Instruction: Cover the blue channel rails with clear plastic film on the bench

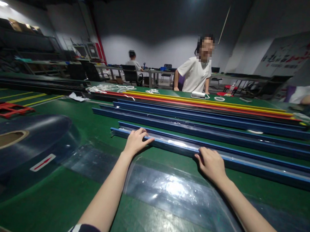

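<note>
Blue channel, nearest (174,146): long, trough-shaped, lying on the green surface (45,200) in front of both hands; right end beyond view.
Left hand (137,142): partly open, fingers laid over the near rim towards the channel's left end, thumb spread to the right; touching, though whether it grips cannot be told.
Right hand (211,165): farther along the same rim, fingers bent over it, thumb on the near side; firmness of hold cannot be told.
Clear strip (155,183): flat, glossy, passing under both forearms; whether joined to the roll is unclear.
Roll (55,128): dark-blue transparent sheet about a pale core, at left.
Further stock: middle channel (186,128) and far channel (210,121), both behind the nearest, with yellow strip (198,101) and red strip (187,103) beyond.
Channel, hazard: uneven pressure on the near rim alone might tip or skew it.
Strip, hazard: a lowered forearm could drag or crease it.
Rim, hazard: fingers sliding along the thin edge might be scraped.
</note>
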### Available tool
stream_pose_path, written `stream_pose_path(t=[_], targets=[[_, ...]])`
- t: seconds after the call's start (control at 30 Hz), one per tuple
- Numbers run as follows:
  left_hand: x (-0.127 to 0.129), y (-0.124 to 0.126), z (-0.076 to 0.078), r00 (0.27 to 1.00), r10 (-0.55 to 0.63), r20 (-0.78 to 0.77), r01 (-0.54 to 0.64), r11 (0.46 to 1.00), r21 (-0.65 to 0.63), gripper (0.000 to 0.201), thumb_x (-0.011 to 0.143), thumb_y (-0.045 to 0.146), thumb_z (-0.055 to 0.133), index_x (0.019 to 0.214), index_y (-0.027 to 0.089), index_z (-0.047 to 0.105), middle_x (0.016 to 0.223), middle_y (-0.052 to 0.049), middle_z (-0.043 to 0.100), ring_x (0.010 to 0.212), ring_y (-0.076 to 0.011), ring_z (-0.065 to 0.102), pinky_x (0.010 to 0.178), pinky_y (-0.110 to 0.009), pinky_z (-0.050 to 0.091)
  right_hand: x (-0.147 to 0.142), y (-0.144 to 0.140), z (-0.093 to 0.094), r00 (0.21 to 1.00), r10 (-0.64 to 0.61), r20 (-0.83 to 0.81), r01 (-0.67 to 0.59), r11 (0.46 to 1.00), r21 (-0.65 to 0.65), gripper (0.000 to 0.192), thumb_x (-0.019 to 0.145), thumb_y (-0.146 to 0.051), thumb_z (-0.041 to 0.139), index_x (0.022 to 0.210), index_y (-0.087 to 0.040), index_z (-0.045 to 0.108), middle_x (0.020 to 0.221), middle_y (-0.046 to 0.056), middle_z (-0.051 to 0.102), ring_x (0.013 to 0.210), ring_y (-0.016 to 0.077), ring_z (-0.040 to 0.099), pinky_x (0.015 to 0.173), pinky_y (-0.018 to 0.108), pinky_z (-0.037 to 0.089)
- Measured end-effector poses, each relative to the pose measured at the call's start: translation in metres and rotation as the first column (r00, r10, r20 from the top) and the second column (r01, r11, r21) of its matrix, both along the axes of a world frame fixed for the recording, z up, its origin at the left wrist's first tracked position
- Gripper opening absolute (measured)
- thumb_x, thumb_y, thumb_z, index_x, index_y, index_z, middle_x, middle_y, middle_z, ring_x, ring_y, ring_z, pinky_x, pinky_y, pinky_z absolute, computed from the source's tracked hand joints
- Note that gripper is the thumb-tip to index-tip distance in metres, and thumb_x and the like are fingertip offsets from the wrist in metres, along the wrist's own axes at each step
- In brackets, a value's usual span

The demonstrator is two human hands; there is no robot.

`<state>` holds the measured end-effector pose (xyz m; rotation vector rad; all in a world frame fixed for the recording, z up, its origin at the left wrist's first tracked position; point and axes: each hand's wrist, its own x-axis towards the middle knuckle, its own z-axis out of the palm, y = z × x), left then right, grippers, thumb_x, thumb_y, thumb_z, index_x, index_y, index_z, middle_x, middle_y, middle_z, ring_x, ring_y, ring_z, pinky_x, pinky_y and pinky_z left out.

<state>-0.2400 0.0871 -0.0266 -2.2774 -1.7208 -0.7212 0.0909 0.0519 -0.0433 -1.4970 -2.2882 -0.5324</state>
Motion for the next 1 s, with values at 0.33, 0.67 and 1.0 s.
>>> stream_pose_path(t=[0.33, 0.67, 1.0], targets=[[0.006, 0.002, -0.010, 0.997, 0.076, -0.011, -0.074, 0.993, 0.091, 0.043, 0.088, 0.047, 0.036, 0.075, 0.020, 0.066, 0.079, -0.004, 0.065, 0.081, -0.0185, 0.056, 0.073, -0.033, 0.031, -0.003, -0.006, 0.007, 0.986, -0.095, -0.138, 0.078, 0.990, -0.121, 0.022, 0.084, -0.035, 0.044, 0.085, -0.020, 0.059, 0.082, 0.005, 0.066, 0.073, 0.0173, 0.058, 0.061, 0.025, 0.032], [0.007, -0.002, -0.005, 0.984, 0.166, -0.064, -0.161, 0.984, 0.075, 0.047, 0.090, 0.039, 0.030, 0.070, 0.018, 0.068, 0.076, -0.004, 0.066, 0.077, -0.0172, 0.059, 0.068, -0.030, 0.032, -0.005, -0.015, 0.024, 0.980, -0.184, -0.071, 0.156, 0.944, -0.290, 0.024, 0.085, -0.035, 0.041, 0.090, -0.024, 0.062, 0.091, 0.004, 0.069, 0.076, 0.0196, 0.062, 0.054, 0.025, 0.029], [0.009, 0.000, 0.019, 0.984, 0.169, -0.059, -0.178, 0.958, -0.223, 0.050, 0.087, 0.046, 0.027, 0.074, 0.021, 0.068, 0.083, -0.005, 0.068, 0.081, -0.0196, 0.061, 0.065, -0.026, 0.038, 0.011, -0.020, 0.023, 0.976, -0.212, -0.049, 0.188, 0.935, -0.301, 0.027, 0.083, -0.036, 0.042, 0.095, -0.026, 0.063, 0.095, 0.005, 0.069, 0.079, 0.0214, 0.063, 0.055, 0.025, 0.034]])
